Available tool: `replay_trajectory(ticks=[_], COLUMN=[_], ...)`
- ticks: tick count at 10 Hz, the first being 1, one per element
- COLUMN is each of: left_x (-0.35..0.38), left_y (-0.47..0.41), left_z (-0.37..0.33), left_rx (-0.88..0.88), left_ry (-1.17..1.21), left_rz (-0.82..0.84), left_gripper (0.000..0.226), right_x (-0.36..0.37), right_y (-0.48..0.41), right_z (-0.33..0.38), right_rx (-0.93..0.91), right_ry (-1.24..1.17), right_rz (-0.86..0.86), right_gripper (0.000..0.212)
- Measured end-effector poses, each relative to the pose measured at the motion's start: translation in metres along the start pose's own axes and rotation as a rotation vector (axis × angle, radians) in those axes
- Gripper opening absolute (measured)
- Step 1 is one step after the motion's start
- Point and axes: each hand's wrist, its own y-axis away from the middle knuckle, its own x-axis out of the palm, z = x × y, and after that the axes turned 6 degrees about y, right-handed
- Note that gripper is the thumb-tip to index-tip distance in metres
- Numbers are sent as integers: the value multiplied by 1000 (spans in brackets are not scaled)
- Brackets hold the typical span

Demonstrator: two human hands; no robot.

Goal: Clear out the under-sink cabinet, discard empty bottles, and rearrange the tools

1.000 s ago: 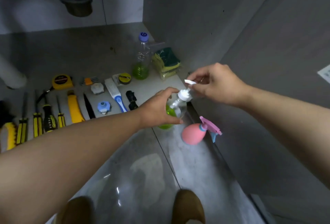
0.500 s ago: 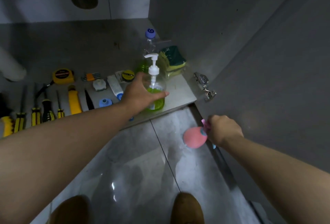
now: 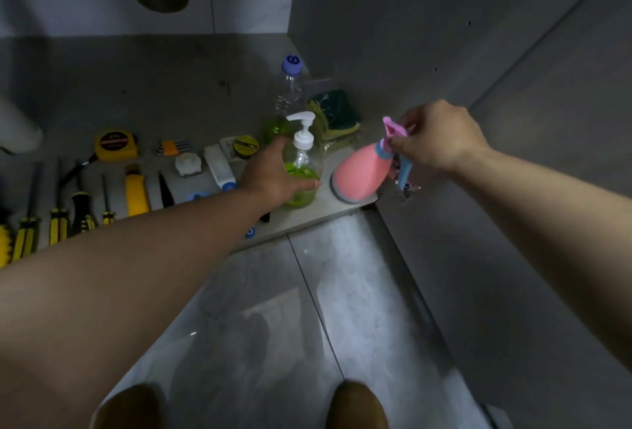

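Gripping the pump bottle (image 3: 302, 168) with thumb and fingers curled round its clear body, the left hand (image 3: 273, 175) stays where it was half a second ago. The bottle stands upright near the front edge of the cabinet floor (image 3: 136, 86), with green liquid in its lower part.

To the right of that hand the change is plain. The pink spray bottle (image 3: 360, 172), which lay on the tiles outside the cabinet, is now lifted by the right hand (image 3: 434, 136), whose fingers pinch its trigger head. It hangs tilted below and left of that hand, just beside the pump bottle. Whether its base touches the cabinet floor cannot be told.

Far left of the left hand, a yellow-handled tool (image 3: 4, 244) is cut off by the frame edge. The left forearm covers parts of two small blue items (image 3: 198, 195), too hidden to identify. Beyond the left hand's fingers, the pump bottle hides the lower part of a clear bottle with a purple cap (image 3: 289, 93). Under the right hand, something metallic behind the trigger is hard to make out.
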Motion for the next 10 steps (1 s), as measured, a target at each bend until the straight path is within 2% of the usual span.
replay_trajectory(ticks=[1,2,6,7,8,9,10], left_x=[2,5,15,12,3,-15,-39], left_y=[-3,-6,-7,-4,-1,12,36], left_z=[2,5,10,7,1,-18,-48], left_rx=[-14,-3,107,92,52,17,-38], left_ry=[-2,5,-62,-77,-123,-283,-468], left_rz=[-8,-25,-56,-44,-7,0,115], left_gripper=[87,86,90,93,94,94,90], right_x=[5,14,32,35,33,22,11], right_y=[-14,-24,-38,-35,-24,-7,25], right_z=[10,19,22,20,18,18,19], right_rx=[15,0,-128,-142,-168,-180,-247], right_ry=[37,98,180,179,181,161,158], right_rz=[8,-11,-143,-163,-202,-268,-330], right_gripper=[42,46,23,27,42,45,39])
